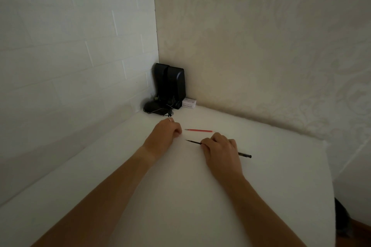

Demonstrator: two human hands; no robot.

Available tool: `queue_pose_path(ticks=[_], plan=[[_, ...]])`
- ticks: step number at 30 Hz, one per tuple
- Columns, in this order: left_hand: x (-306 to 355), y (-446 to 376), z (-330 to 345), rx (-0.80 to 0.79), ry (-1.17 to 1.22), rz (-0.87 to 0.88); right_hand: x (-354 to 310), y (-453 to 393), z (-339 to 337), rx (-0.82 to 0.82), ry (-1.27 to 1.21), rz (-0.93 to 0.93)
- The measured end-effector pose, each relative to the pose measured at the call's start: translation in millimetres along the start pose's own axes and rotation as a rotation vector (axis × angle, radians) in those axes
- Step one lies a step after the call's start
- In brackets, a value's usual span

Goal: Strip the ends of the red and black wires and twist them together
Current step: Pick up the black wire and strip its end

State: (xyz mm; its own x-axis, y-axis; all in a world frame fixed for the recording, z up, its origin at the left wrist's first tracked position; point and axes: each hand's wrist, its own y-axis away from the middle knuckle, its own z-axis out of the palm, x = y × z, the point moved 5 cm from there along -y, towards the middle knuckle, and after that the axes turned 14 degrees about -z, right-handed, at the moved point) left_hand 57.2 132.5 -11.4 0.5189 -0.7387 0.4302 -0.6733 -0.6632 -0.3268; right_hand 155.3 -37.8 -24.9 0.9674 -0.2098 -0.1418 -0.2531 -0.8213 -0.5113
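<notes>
A white table [180, 196] fills a corner where a white brick wall [70, 46] meets a pale patterned wall [261, 36]. The table is bare and wide on the near side of both hands, with lots of room there. Its right edge curves down past the right hand [219, 151], and a dark floor shows beyond that edge.

The right hand lies on the table, palm down, with its fingers curled around the black wire [244, 154]. It is gripping that wire near the middle. The wire's thin tip pokes out to the left of the hand, and its other end sticks out to the right, well short of the table's right edge.

The left hand [164, 135] rests just to the left of that thin tip, not touching it. Its fingers are curled in like a loose fist. I cannot tell if anything is inside it. There is a ring [170, 119] on one finger.

The red wire [198, 130] lies flat on the table, just past the right hand and to the right of the left hand. No hand touches it.

Farther away, past the left hand, two black speakers [169, 84] stand tight in the corner, with a tangle of cords [158, 109] in front of them. A small white box [189, 104] sits to their right, against the patterned wall.
</notes>
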Motion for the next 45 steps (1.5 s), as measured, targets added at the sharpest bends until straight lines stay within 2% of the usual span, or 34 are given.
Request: queue_pose_path(ticks=[8,24,33,35,37,40,45], plan=[[-17.0,11.7,-8.8,0.124,0.129,-0.119,-0.3,-0.9,-0.3,0.021,-0.024,-0.011],[-20.8,9.4,-7.7,0.043,0.109,-0.162,-1.8,-0.3,-2.4,0.022,-0.031,-0.01],[-20.6,11.9,-10.4,0.071,0.124,-0.19,-1.1,0.2,-2.0,0.028,-0.043,-0.011],[-13.0,20.0,-20.3,0.198,0.128,-0.163,-0.8,0.1,-2.5,0.048,-0.053,-0.015],[4.2,34.4,-27.2,0.304,0.077,-0.053,-1.5,-0.2,-3.2,0.065,-0.065,-0.029],[34.3,56.2,-17.0,0.243,-0.041,0.122,-4.3,-1.5,-4.3,0.073,-0.079,-0.081],[44.9,64.4,-6.2,0.245,-0.112,0.19,-11.8,-0.5,-5.4,0.074,-0.072,-0.177]])
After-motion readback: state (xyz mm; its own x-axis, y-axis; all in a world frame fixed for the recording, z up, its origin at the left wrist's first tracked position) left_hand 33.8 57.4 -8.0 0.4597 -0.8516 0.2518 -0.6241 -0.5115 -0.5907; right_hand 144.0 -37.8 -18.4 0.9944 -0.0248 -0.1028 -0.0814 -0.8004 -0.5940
